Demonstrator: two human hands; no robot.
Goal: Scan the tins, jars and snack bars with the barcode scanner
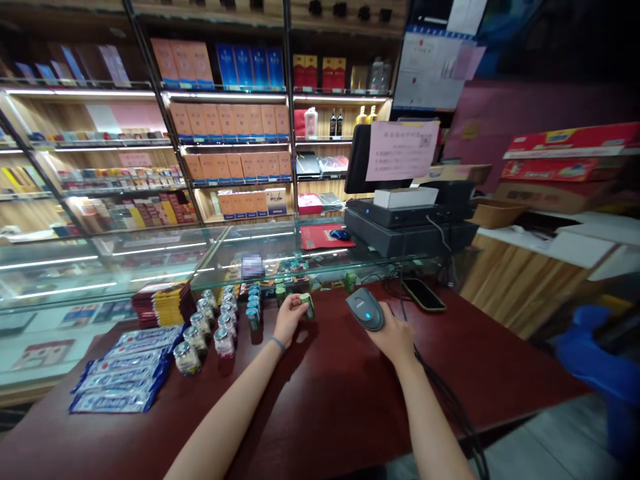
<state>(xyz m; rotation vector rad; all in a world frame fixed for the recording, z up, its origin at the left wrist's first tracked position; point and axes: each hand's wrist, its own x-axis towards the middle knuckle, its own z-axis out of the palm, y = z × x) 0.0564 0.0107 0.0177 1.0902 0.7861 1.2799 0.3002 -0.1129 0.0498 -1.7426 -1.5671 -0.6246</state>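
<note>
My left hand is closed on a small green container, held just over the dark red counter. In my right hand is a grey barcode scanner with a blue light lit; its head tilts toward the left hand. Another green container stands beyond, near the glass edge. Left of my left hand is a row of small teal containers, with one or more green ones beside it. Further left stand rows of small lidded jars.
Blue-and-white packets and stacked red and yellow packs lie at the left. A phone and cables are at the right. Behind are a glass case, a monitor and stocked shelves. A blue stool stands lower right.
</note>
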